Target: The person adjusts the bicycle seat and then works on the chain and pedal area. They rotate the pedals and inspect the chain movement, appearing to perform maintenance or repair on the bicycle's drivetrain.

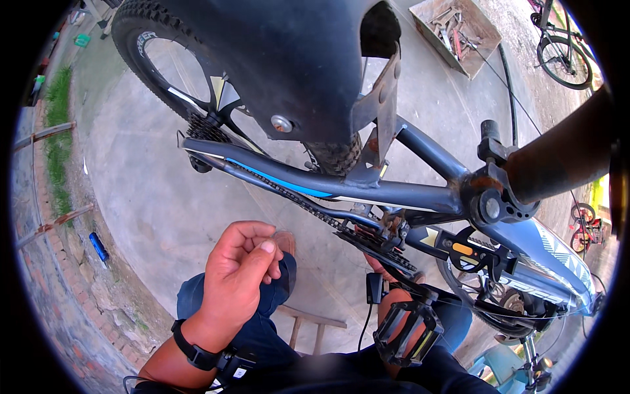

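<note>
A dark bicycle frame (394, 192) with a blue stripe stretches across the view before me. My left hand (244, 266) is raised left of the chain (289, 194), thumb pressed to curled fingers. A thin, faint line shows by its fingertips; I cannot make out what it holds, if anything. Behind the chainring (374, 246) and the black pedal (410, 333) is my right hand (375, 264), low by the crank area. The bicycle parts hide most of its fingers. Over the rear wheel (134, 56) sits a black mudguard (262, 59) with a bolt.
A metal tray (476, 62) of hand tools lies on the concrete floor at the far right. Other bicycles (566, 59) stand at the right. A wooden stool (315, 318) is between my legs. A blue cylinder (98, 247) lies by the brick edging at left.
</note>
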A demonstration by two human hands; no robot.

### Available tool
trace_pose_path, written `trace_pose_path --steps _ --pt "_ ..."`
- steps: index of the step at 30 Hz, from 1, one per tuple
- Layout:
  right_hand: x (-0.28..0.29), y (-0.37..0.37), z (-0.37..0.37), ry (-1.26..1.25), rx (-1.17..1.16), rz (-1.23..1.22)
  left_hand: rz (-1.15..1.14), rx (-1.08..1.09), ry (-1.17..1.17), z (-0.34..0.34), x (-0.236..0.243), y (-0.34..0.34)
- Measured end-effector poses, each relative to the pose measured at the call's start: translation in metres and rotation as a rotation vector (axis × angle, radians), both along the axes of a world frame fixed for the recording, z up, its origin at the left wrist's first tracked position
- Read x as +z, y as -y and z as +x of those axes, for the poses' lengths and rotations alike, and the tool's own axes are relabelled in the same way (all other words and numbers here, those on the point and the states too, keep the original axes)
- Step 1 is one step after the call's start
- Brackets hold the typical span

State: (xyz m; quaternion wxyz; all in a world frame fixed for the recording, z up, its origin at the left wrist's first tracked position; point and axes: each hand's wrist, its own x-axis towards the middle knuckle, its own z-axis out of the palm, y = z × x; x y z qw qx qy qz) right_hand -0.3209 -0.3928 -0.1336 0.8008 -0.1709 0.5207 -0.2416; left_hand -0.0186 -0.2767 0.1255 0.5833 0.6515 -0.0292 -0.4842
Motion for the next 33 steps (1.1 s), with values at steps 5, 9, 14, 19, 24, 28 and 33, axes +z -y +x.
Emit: trace_pose_path --steps 5,9,14,19,24,28,33 --pt "0.002 0.002 0.001 -0.014 0.006 0.002 0.000 -0.008 -0.005 0.003 -0.001 0.001" --pt "0.009 -0.001 -0.003 -0.024 0.009 -0.003 -0.007 -0.016 -0.006 0.005 -0.002 0.001" --pt "0.010 0.000 -0.003 -0.031 0.026 -0.001 -0.012 -0.008 -0.014 0.006 -0.001 0.001" --pt "0.005 0.004 0.000 -0.025 0.027 -0.006 -0.022 -0.006 -0.006 0.007 -0.004 -0.002" --pt "0.001 0.007 -0.001 -0.027 0.041 -0.008 -0.020 -0.002 -0.002 0.008 -0.002 -0.003" --pt "0.005 0.007 -0.001 -0.021 0.047 -0.011 -0.030 0.009 -0.007 0.007 -0.003 -0.001" --pt "0.009 0.009 0.000 -0.028 0.057 -0.006 -0.028 0.012 -0.008 0.009 -0.001 -0.002"
